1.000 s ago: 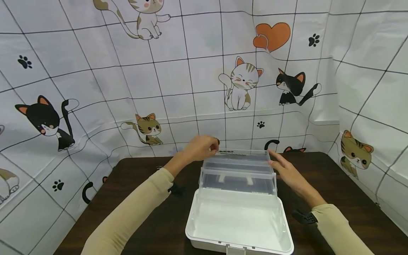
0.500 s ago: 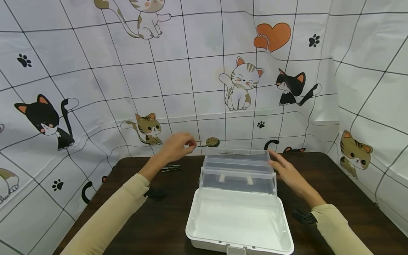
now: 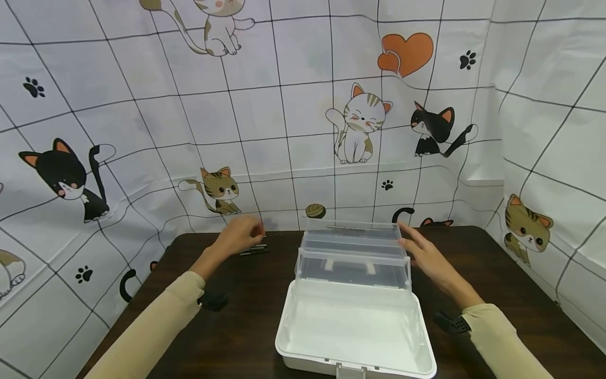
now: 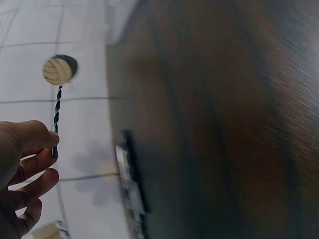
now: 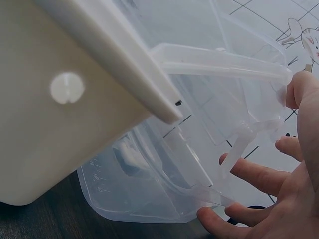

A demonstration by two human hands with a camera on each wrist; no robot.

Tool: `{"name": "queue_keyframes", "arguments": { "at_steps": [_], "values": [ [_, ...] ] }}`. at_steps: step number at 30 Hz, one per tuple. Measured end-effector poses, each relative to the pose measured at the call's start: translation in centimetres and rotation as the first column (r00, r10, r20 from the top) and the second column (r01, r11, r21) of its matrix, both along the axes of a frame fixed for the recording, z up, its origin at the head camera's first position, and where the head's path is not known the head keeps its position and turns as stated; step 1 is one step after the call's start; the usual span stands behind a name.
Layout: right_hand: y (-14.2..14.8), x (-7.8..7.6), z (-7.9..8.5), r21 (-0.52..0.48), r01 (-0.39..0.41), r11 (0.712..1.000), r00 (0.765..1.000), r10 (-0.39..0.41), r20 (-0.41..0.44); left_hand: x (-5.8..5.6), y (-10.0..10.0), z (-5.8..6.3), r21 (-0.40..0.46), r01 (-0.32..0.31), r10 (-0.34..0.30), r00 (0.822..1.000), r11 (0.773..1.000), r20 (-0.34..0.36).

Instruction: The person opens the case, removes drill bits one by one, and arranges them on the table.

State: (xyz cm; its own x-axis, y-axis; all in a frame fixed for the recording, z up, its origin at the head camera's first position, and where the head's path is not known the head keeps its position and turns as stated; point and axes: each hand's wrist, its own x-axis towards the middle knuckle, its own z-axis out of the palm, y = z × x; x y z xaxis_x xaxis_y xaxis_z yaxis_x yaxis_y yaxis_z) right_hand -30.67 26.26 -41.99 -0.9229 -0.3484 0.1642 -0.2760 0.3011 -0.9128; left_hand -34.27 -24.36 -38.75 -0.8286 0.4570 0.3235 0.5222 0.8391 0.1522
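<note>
My left hand (image 3: 239,234) pinches a slim dark drill bit (image 4: 57,117) between thumb and fingers, its spiral end pointing away from the palm. That hand is over the table's far left part, right beside several more thin bits (image 3: 254,250). My right hand (image 3: 426,258) rests its spread fingers against the right end of the raised clear trays (image 3: 355,245); in the right wrist view its fingertips (image 5: 232,164) overlap the tray's link arm. A thin bit (image 3: 345,228) shows in the uppermost tray. The white toolbox (image 3: 352,321) stands open below the trays.
A dark wooden table (image 3: 236,326) carries everything. Behind it and on the right hangs a white sheet (image 3: 303,116) with cat prints and grid lines. The box's front latch (image 3: 350,371) hangs at the near edge.
My left hand has moved left and slightly down, away from the top tray, carrying the drill bit towards the bits on the table. The right hand has stayed at the trays.
</note>
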Motion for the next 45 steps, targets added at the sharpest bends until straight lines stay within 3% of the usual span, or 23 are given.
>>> {"name": "queue_keyframes", "arguments": {
  "at_steps": [4,8,12,19,28,33,37,41,45],
  "values": [
    [0.1,0.0,0.3,0.01,0.019,1.0,1.0,-0.019,-0.006,-0.2,-1.0,-1.8,-0.035,-0.017,0.02,0.995,0.999,0.096],
    [0.1,0.1,0.3,0.012,0.022,1.0,1.0,-0.022,-0.014,-0.3,-1.6,-3.5,-0.062,-0.046,0.059,0.974,0.997,0.22],
    [0.0,0.1,0.2,0.014,0.015,1.0,1.0,-0.015,-0.014,-0.2,-2.0,-4.5,-0.07,-0.089,0.105,0.957,0.994,0.272],
    [-0.1,0.0,0.0,0.009,0.014,1.0,1.0,-0.013,-0.021,-0.5,-2.6,-4.8,-0.109,-0.132,0.154,0.961,0.985,0.227],
    [-0.1,0.0,0.1,0.003,0.008,1.0,1.0,-0.008,-0.018,-0.6,-2.5,-4.8,-0.119,-0.141,0.166,0.958,0.983,0.232],
    [-0.2,0.1,-0.2,0.002,-0.002,1.0,1.0,0.002,-0.012,-0.3,-2.1,-4.6,-0.16,-0.138,0.165,0.972,0.977,0.169],
    [-0.4,0.0,-0.2,-0.007,-0.01,1.0,1.0,0.01,-0.01,0.0,-0.6,-3.0,-0.083,-0.127,0.135,0.987,0.988,0.093],
    [-0.3,-0.1,0.0,-0.01,-0.006,1.0,1.0,0.006,-0.007,0.3,2.7,0.3,0.03,-0.082,0.081,0.996,0.996,0.03],
    [-0.2,0.0,0.0,0.0,0.005,1.0,1.0,-0.005,-0.012,0.9,6.9,2.9,0.067,0.037,-0.033,0.998,0.997,-0.058]
  ]
}}
